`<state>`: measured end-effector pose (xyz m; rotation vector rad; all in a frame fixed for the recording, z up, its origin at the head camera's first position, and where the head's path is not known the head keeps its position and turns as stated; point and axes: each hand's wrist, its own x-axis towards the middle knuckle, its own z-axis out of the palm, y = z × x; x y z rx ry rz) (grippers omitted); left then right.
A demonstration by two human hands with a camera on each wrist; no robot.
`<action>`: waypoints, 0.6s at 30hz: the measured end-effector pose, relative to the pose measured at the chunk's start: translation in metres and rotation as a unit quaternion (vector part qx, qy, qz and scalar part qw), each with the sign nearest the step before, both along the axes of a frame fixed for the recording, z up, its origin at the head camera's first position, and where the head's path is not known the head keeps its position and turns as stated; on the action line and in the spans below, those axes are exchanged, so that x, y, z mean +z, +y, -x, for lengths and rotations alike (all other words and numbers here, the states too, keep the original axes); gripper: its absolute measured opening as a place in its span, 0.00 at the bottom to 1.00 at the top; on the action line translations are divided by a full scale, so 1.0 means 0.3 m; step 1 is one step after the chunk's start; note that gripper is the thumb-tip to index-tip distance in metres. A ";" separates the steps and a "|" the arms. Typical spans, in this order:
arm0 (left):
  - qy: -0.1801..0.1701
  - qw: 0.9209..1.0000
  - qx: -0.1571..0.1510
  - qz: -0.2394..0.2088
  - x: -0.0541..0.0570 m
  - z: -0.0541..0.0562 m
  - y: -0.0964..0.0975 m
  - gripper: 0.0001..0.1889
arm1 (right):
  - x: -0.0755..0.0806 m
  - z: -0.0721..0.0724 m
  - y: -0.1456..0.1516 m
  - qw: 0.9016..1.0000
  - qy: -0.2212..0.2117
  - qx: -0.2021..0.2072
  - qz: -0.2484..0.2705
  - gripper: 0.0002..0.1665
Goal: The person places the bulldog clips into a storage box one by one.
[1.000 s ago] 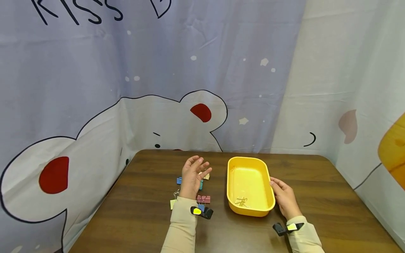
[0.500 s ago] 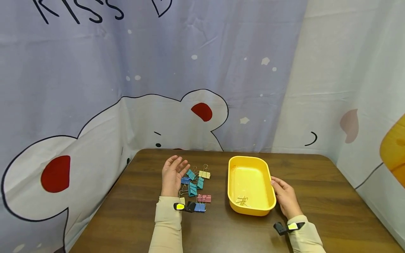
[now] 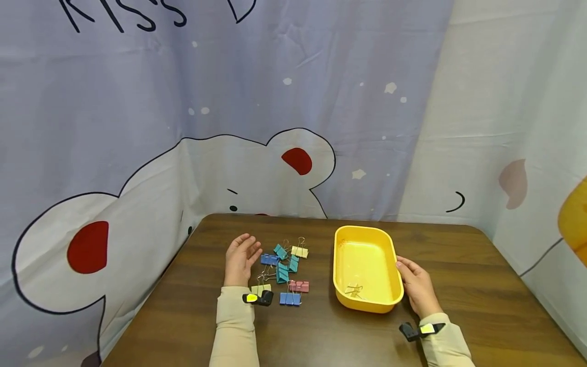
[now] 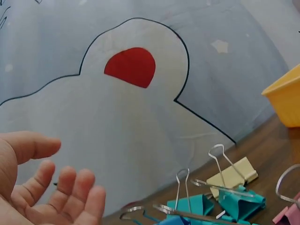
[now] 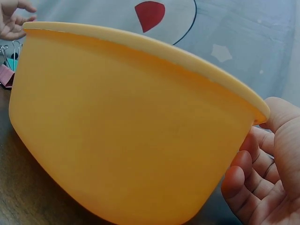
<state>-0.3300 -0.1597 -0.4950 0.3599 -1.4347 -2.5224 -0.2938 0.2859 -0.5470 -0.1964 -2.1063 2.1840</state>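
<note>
My left hand (image 3: 240, 261) hovers left of a group of binder clips, its fingers loosely bent with nothing in them. The clips include a blue one (image 3: 290, 299) at the front, a pink one (image 3: 300, 287), several teal ones (image 3: 282, 274) in the middle and a pale yellow one (image 3: 300, 252) at the back. Another pale yellow clip (image 3: 261, 289) is partly covered by the left wrist camera. With thumb on the rim and fingers below it, my right hand (image 3: 417, 285) holds the right side of a yellow plastic bin (image 5: 131, 117). A yellow binder clip (image 3: 354, 291) lies inside, near its front end.
The brown wooden table (image 3: 321, 341) carries the bin and the clips. A curtain (image 3: 257, 92) printed with cartoon animals hangs right behind its far edge and along the sides. Both wrists wear a small black camera (image 3: 412, 332) over pale sleeves.
My left hand has moved left from over the binder clips to beside them, uncovering the group. The right hand stays at the bin's rim. The head view has shifted slightly.
</note>
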 end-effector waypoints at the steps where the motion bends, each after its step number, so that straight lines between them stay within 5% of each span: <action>1: -0.012 1.000 -0.004 0.009 -0.005 -0.001 -0.004 0.13 | 0.001 0.000 0.000 1.000 0.000 0.001 -0.001 0.37; 9: -0.092 0.992 -0.038 0.074 -0.029 -0.018 -0.013 0.17 | 0.007 -0.006 0.004 1.000 -0.011 -0.001 -0.009 0.39; 18: -0.117 0.985 -0.074 0.099 -0.060 -0.015 -0.021 0.11 | 0.008 -0.001 0.001 1.000 -0.014 -0.005 -0.006 0.38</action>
